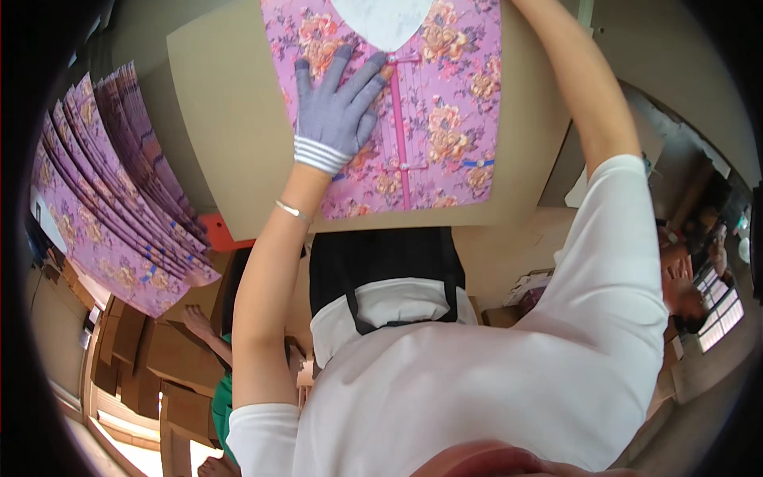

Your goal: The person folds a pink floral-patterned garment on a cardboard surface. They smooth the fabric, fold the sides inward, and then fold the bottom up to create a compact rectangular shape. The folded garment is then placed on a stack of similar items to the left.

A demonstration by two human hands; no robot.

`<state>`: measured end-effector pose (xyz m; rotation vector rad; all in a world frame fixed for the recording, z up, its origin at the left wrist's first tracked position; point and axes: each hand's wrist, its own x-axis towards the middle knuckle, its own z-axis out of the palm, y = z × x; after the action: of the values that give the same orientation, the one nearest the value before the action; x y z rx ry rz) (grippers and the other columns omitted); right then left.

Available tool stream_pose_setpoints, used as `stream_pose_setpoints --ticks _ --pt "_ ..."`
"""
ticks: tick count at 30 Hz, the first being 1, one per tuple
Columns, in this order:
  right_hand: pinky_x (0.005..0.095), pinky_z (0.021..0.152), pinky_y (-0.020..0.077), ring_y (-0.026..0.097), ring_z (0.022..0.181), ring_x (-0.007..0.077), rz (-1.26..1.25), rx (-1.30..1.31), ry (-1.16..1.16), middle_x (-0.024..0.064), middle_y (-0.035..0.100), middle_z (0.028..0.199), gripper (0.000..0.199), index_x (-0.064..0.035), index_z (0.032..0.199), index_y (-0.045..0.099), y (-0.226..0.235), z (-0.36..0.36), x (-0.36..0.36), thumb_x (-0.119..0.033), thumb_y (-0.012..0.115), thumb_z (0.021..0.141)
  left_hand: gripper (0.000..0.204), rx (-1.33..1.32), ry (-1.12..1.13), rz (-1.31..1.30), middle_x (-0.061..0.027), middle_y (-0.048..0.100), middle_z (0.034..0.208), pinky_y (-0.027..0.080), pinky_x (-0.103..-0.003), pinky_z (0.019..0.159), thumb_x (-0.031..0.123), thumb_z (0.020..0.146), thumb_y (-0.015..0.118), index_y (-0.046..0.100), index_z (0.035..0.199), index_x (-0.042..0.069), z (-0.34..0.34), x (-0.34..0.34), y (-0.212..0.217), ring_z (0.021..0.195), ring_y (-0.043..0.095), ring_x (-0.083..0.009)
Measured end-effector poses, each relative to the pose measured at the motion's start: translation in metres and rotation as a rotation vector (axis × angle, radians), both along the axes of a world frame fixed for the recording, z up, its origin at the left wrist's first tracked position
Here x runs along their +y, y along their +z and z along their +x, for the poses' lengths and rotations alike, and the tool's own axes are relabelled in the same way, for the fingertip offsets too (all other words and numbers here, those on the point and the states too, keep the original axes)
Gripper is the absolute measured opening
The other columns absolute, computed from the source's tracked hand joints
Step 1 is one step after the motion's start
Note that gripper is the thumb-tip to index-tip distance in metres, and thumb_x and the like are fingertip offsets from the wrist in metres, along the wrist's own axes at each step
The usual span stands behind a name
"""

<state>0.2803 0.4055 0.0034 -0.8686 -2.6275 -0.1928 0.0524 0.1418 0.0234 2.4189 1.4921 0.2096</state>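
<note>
A gloved left hand (335, 111), fingers spread, is pressing flat a soft, light pink floral fabric garment (413, 119) on the tan cardboard surface (230, 127); it looks best gripped at its edges. The right hand is out of view.

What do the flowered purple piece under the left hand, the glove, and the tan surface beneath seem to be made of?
Flowered piece: probably woven fabric, smooth with a slight sheen, printed, with a pink button strip. Glove on the left hand: knit yarn, matte, ribbed striped cuff. Tan surface: likely cardboard or paperboard, flat, dull, uncoated.
</note>
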Motion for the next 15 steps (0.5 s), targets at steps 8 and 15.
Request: stream_pose_setpoints --ticks 8,15 --pt "0.0621 0.108 0.0288 0.044 0.134 0.0266 -0.298 -0.089 0.141 0.0106 0.049 0.143 0.052 -0.0108 0.128 0.055 0.006 0.021 -0.204 -0.037 0.059 0.084 0.054 -0.041 -0.005 0.119 -0.0084 0.049 0.142 0.022 -0.069 0.108 0.018 0.078 0.054 0.056 0.132 0.011 0.007 -0.007 0.011 0.137 0.037 -0.0377" --pt "0.0611 0.111 0.0237 0.036 0.141 0.0238 -0.587 -0.078 -0.117 0.0078 0.042 0.15 0.061 -0.0097 0.132 0.053 0.011 0.063 -0.455 -0.04 0.064 0.08 0.056 -0.068 -0.015 0.15 -0.0108 0.047 0.145 0.018 -0.07 0.109 0.019 0.083 0.051 0.052 0.138 0.012 0.012 -0.006 0.002 0.141 0.033 -0.0366"
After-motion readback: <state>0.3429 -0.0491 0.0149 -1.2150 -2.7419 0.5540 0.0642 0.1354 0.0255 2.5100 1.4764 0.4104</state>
